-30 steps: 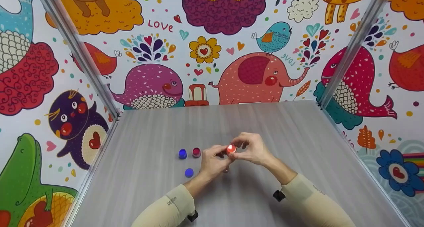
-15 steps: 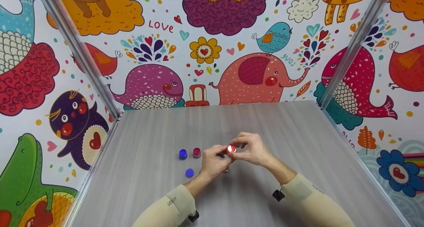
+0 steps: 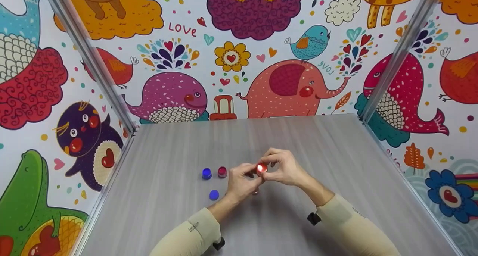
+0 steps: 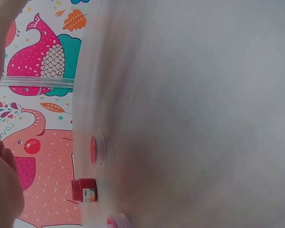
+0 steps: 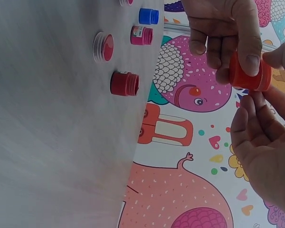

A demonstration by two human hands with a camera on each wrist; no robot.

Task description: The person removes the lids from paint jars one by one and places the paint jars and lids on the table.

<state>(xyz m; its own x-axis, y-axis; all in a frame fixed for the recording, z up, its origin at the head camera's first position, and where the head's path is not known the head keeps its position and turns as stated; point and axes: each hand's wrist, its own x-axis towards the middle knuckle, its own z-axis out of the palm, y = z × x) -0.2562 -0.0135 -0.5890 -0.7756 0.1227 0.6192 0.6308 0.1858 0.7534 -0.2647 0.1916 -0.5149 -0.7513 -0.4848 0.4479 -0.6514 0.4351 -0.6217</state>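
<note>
A small orange-red paint jar (image 3: pixel 262 169) is held up between both hands, over the middle of the table. My left hand (image 3: pixel 242 181) grips its body, with the thumb lying along the side of the jar (image 5: pixel 241 81) in the right wrist view. At the top end of the jar, my right hand (image 3: pixel 285 168) pinches with thumb and fingers. A bright glare covers part of the jar's top. In the left wrist view, part of a hand (image 4: pixel 4 190) shows at the left edge.
Left of the hands stand a blue paint jar (image 3: pixel 206 174) and a magenta one (image 3: pixel 222 172). A blue lid (image 3: pixel 213 194) lies nearer. A dark red jar (image 5: pixel 123 84) and a red lid (image 5: pixel 104 47) appear in the right wrist view. Patterned walls (image 3: pixel 231 80) enclose the table.
Both hands keep their hold on the red jar with hardly any movement. The glare on its top has shifted slightly. The things on the table stay put.
</note>
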